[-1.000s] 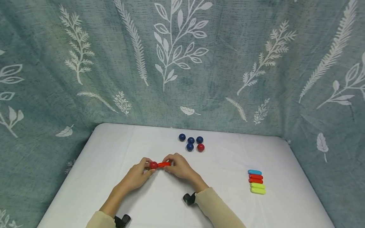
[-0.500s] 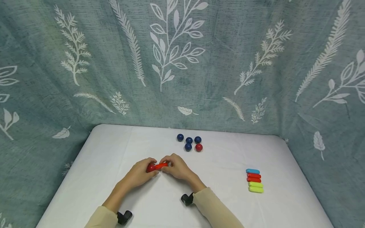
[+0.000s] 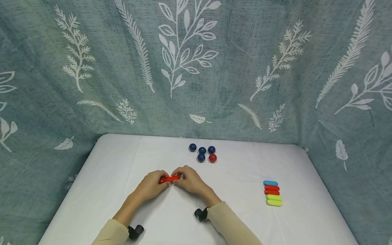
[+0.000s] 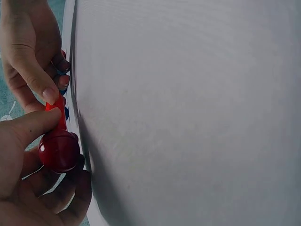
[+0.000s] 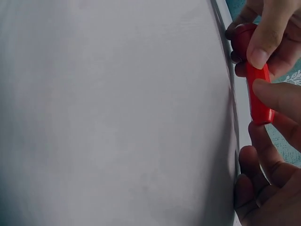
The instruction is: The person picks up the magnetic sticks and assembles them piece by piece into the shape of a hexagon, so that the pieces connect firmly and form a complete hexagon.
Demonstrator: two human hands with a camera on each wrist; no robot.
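Between both hands is a glossy red ball (image 4: 59,153) joined end to end with a brighter red handle (image 5: 259,96), together shaped like a small maraca. My left hand (image 3: 150,185) holds the ball end, its thumb lying across the handle just beside the ball and its other fingers behind. My right hand (image 3: 190,179) pinches the handle between thumb and fingers toward its free end. In the right wrist view that flat end shows past the right thumb. The two thumbs sit close together along the handle.
On the white table (image 3: 232,190), several dark blue balls (image 3: 201,157) and one red ball (image 3: 212,158) lie beyond the hands. At the right, a blue handle (image 3: 271,183), red handles (image 3: 272,190) and yellow-green handles (image 3: 274,200) lie stacked side by side. A leaf-patterned curtain (image 3: 232,85) hangs behind.
My left hand has shifted its hold: its thumb now lies over the handle, and its fingers cover more of the ball. The handle tilts slightly. The right hand keeps its pinch.
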